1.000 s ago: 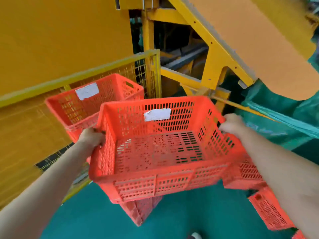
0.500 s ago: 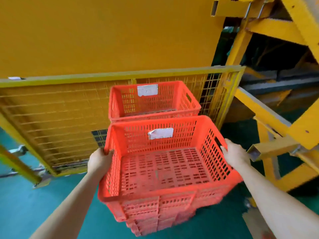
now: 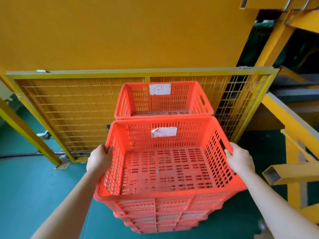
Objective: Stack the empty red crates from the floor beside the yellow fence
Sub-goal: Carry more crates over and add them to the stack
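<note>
Left hand (image 3: 99, 158) at 9 o'clock and right hand (image 3: 240, 158) at 3 grip the red crate (image 3: 165, 169), apparently seating it on the stack (image 3: 162, 216) with the yellow fence (image 3: 69, 109) at 12; next, probably square it and release.

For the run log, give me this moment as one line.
red crate: atop near stack | left hand: grips left rim | right hand: grips right rim | far crate: by yellow fence

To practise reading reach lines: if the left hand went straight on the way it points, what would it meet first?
The left hand, angled forward and inward, grips the near crate's left wall, so that comes first; beyond, probably the far crate, depth unclear.
</note>
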